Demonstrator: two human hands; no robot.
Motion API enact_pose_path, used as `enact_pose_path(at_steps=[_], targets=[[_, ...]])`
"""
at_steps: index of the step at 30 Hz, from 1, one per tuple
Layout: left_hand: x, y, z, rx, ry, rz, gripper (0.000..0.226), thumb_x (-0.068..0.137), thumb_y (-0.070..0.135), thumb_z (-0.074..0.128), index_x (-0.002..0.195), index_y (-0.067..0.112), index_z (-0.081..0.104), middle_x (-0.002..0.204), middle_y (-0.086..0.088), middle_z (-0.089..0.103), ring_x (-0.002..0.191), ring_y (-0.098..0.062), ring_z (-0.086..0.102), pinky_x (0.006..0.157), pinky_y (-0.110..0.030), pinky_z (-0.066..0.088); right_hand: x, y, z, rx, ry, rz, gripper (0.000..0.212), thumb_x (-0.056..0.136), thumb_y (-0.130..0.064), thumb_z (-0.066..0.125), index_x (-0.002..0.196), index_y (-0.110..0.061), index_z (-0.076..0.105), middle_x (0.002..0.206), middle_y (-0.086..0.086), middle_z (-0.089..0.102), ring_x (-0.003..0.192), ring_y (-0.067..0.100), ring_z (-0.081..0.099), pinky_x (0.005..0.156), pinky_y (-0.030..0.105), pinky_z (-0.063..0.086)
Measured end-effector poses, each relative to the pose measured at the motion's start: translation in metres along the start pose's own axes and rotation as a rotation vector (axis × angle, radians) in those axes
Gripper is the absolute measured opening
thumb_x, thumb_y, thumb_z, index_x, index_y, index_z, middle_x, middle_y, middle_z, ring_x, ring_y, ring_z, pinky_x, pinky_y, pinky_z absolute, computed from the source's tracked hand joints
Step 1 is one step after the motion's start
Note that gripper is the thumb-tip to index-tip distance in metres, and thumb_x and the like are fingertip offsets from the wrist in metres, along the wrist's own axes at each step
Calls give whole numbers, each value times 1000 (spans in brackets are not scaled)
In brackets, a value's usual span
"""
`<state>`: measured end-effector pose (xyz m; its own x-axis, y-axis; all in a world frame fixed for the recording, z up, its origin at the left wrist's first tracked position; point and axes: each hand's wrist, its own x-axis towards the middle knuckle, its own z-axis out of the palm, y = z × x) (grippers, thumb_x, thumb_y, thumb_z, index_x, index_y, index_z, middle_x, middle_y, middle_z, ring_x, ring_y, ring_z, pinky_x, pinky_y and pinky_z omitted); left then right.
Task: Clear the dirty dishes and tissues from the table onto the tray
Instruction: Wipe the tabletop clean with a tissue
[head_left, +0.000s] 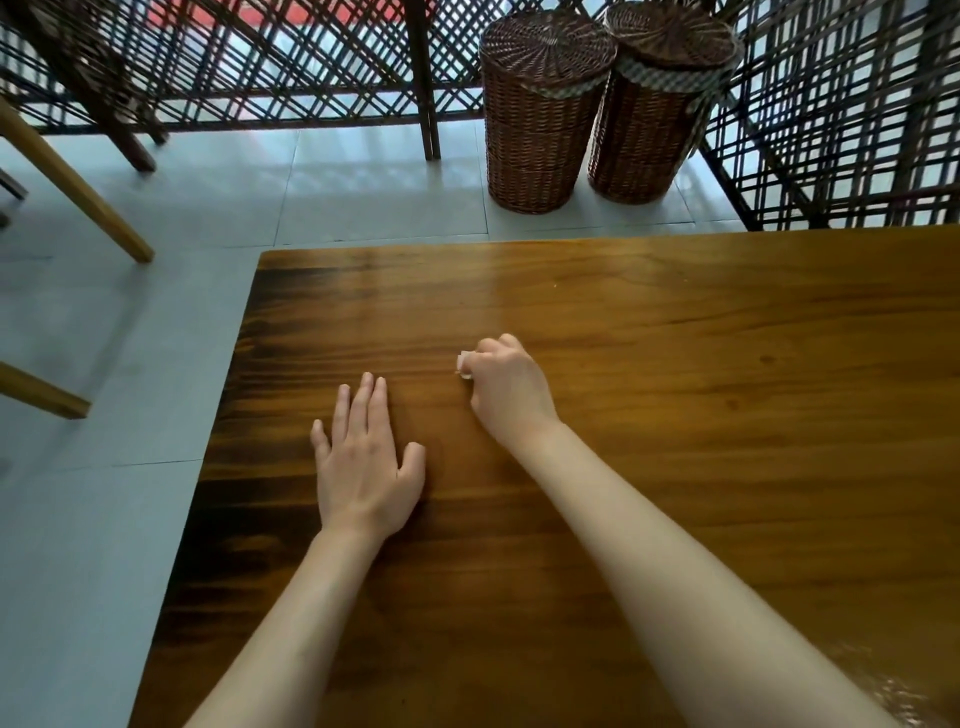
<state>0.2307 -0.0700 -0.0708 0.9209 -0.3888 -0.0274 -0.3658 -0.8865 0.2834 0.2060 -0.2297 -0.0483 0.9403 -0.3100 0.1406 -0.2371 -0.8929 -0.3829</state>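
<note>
My right hand (506, 387), at the middle of the frame, is curled around a small white tissue (464, 364) just above the table (701, 395); my left hand (363, 462) lies flat, fingers straight, beside it.

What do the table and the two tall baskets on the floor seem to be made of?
Table: wood, probably varnished; grain streaks and a glossy reflection show.
Left basket and right basket: brown woven wicker or rattan, lids too; the right one has a checked cloth band under its lid.
</note>
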Motion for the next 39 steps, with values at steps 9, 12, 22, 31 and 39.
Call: enact_pose_path(at_steps=[9,12,22,31,39], targets=[[0,1,-6,-91,-28,6,68,90,34,44,150,19,15,158,0,13,146,-18,2,115,-42,-3,-93,100,-66,-127,91,368,22,84,4,56,94,-6,73,87,10,69,83,26,58,71,33,48],[-14,-2,-14,-122,-30,18,65,90,30,47,149,18,21,158,-1,14,146,-19,3,114,-42,-5,-91,87,-78,-87,103,414,19,86,-1,58,99,-4,72,94,13,70,90,27,61,82,39,53],[-124,-52,-21,-39,49,-53,64,92,31,46,149,17,21,157,-2,17,146,-20,6,113,-41,-3,-103,-56,-19,121,48,122,23,91,-4,53,105,-7,71,96,7,68,92,19,55,73,20,38],[-136,-58,-15,-71,5,32,66,88,42,31,150,23,17,158,5,12,146,-15,4,113,-36,-6,-74,-83,18,66,20,111,27,91,0,52,108,-12,70,100,5,68,95,20,56,79,27,47],[-138,-57,-15,-146,43,8,72,84,41,32,151,21,11,158,3,10,146,-14,3,114,-34,-6,-71,-102,30,77,-18,5,24,89,-2,53,98,-13,72,98,3,69,93,16,56,81,25,49]])
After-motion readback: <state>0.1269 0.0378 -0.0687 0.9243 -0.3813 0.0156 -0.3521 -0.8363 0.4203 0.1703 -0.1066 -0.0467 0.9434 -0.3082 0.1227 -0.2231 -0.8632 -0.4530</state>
